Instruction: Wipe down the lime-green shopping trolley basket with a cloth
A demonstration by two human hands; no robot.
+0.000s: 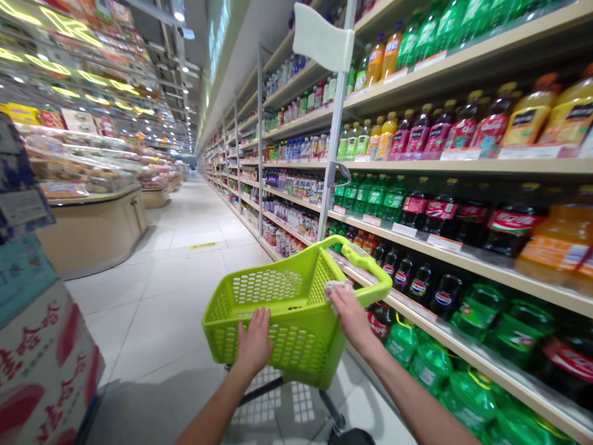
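Note:
A lime-green plastic shopping basket (278, 296) rides on a wheeled cart frame in front of me in a supermarket aisle. My left hand (254, 343) lies flat against the basket's near wall, fingers stretched upward. My right hand (348, 312) presses a crumpled whitish cloth (334, 287) on the basket's right rim, just below its green handle (370, 266). The basket looks empty inside.
Shelves of bottled soft drinks (463, 204) run along the right, close to the basket. A white tiled floor (185, 247) stretches ahead. Cardboard boxes with red print (41, 364) stand at the left, and a curved display counter (92, 228) lies beyond them.

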